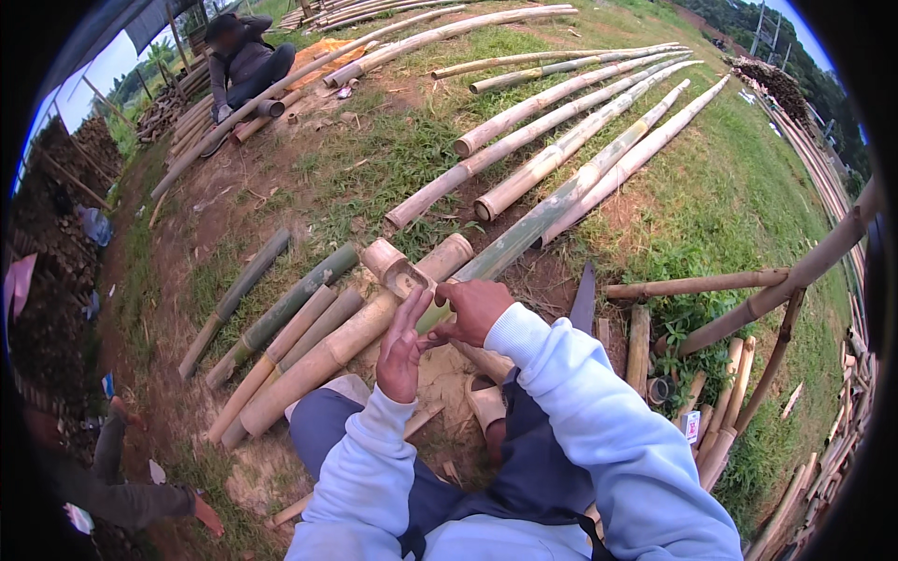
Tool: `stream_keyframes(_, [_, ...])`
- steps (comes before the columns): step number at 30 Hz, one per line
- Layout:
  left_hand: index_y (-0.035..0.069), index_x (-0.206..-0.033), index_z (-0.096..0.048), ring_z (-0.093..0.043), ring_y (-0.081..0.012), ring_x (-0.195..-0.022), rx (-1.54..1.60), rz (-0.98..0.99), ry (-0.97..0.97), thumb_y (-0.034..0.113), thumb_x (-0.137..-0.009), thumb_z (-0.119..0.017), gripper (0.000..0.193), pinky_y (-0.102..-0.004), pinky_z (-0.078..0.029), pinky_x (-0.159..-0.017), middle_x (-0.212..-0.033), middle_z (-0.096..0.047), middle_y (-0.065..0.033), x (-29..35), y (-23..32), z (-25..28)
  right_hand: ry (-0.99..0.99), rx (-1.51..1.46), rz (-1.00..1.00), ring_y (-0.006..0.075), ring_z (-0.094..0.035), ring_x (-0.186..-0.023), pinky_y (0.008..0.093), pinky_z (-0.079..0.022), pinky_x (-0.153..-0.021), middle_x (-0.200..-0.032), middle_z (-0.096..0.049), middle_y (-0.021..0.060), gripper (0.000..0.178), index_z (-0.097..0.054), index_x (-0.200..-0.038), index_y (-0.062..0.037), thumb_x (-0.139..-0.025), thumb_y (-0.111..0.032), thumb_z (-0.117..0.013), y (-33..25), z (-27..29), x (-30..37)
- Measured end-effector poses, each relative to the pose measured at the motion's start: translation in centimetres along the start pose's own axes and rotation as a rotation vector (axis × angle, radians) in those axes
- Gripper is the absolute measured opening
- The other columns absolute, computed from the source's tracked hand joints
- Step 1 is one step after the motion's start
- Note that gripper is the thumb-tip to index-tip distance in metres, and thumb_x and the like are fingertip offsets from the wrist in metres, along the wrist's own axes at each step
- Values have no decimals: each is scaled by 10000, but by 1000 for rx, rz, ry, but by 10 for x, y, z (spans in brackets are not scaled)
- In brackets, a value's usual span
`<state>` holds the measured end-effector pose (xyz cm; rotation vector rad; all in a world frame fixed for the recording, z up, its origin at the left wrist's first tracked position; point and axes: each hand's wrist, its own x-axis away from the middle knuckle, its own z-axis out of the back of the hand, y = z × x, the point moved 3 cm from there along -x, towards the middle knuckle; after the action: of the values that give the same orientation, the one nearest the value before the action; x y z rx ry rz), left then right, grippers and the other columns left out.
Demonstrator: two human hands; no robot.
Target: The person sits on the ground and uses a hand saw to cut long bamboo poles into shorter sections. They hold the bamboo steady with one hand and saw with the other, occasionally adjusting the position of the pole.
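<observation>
A short bamboo piece with an open cut in its upper side [382,259] lies across a thick bamboo pole [346,342] in front of me. My left hand [400,353] is raised beside the cut, its fingers stretched out and their tips close to the bamboo. Just right of it, my right hand [475,310] is curled, with its fingertips meeting the left hand near the thumb. Whatever the right fingers hold, if anything, is hidden. A dark saw blade [584,297] stands up beyond my right forearm.
Several cut bamboo lengths [297,301] lie at left, long poles [552,159] ahead. At right stands a bamboo frame [697,284] with a small box [690,426] near it. One person [245,61] sits far left; another person's legs [140,500] show at lower left.
</observation>
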<state>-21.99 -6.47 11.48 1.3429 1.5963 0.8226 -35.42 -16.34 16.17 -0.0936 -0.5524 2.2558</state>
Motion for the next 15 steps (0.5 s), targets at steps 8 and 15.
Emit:
stream_keyframes(8, [-40, -1606, -228, -580, -433, -1317, 39, -21, 10, 490, -987, -501, 859, -516, -418, -1160, -1642, -317, -233, -2, 1, 5, 4, 225, -33, 360, -733, -935, 477, -575, -830, -975, -756, 137, 416, -648, -1206, -129, -836, -280, -763, 8, 2, 5])
stream_keyframes(15, [-3, -1631, -184, -551, -446, -1343, 93, -19, 64, 514, -996, -486, 872, -532, -428, -1144, -1649, -303, -234, -4, 1, 12, 163, -134, 189, 379, -711, -946, 495, -565, -825, -1027, -718, 161, 358, -622, -1177, -98, -849, -180, -738, 4, 5, 4])
